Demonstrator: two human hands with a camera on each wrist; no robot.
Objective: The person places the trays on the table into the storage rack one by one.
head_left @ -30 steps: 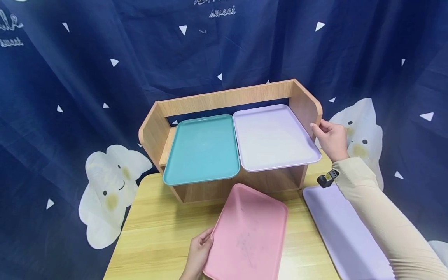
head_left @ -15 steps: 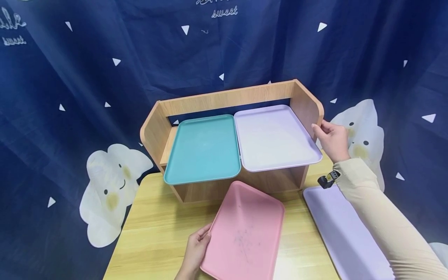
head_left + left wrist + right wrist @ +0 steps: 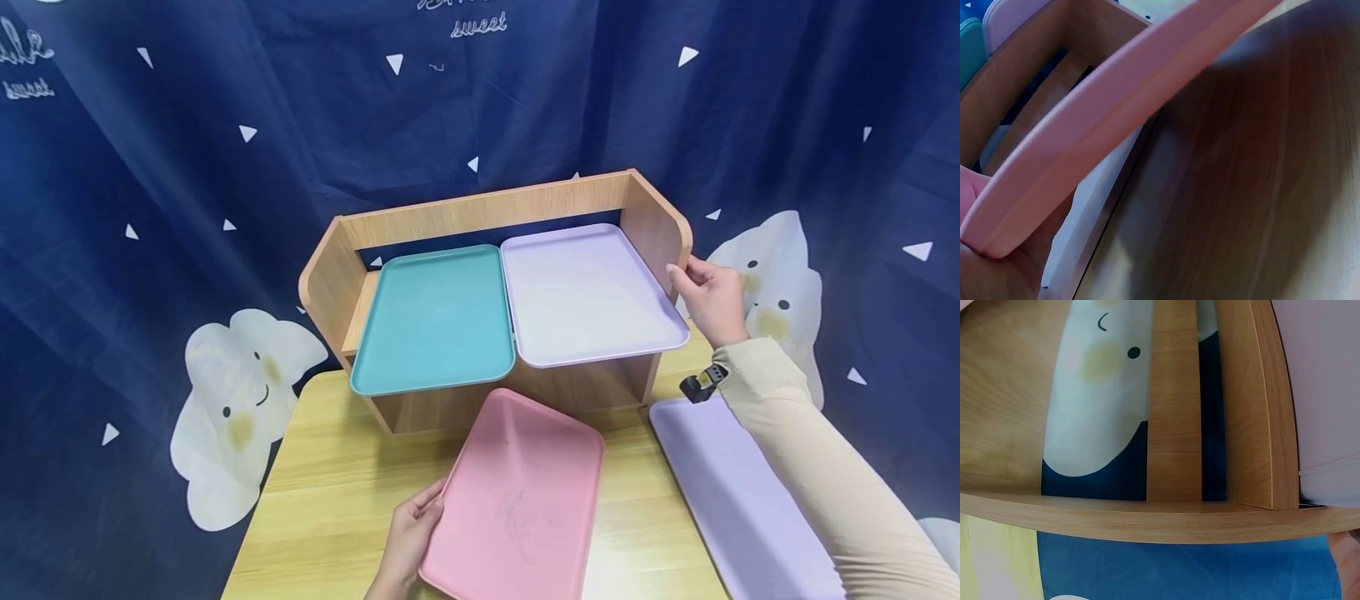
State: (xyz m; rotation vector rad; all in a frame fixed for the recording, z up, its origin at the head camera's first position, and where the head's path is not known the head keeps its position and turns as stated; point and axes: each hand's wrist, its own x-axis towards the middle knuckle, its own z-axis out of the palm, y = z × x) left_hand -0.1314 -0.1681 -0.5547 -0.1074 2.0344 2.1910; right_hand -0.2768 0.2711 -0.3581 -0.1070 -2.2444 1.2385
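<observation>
My left hand (image 3: 408, 533) pinches the left edge of a pink tray (image 3: 517, 500), thumb on the upper face. Faint grey marks show on this tray, held in front of a small wooden shelf (image 3: 480, 204). In the left wrist view the tray's rim (image 3: 1097, 119) slants above the tabletop, the hand (image 3: 1007, 275) at its lower end. My right hand (image 3: 712, 300) grips the front edge of the shelf's right side panel (image 3: 656, 225). On the shelf's upper level a teal tray (image 3: 435, 321) and a pale lavender tray (image 3: 588, 292) lie side by side, overhanging the front.
Another lavender tray (image 3: 735, 492) lies on the wooden table (image 3: 322, 483) at the right, partly under my right forearm. A black wrist camera (image 3: 701, 383) sits by that sleeve. Behind the shelf hangs a dark blue curtain (image 3: 337, 108) with white triangles and clouds.
The pink tray and my left hand have shifted a little to the left. The right hand and the trays on the shelf stay as they were.
</observation>
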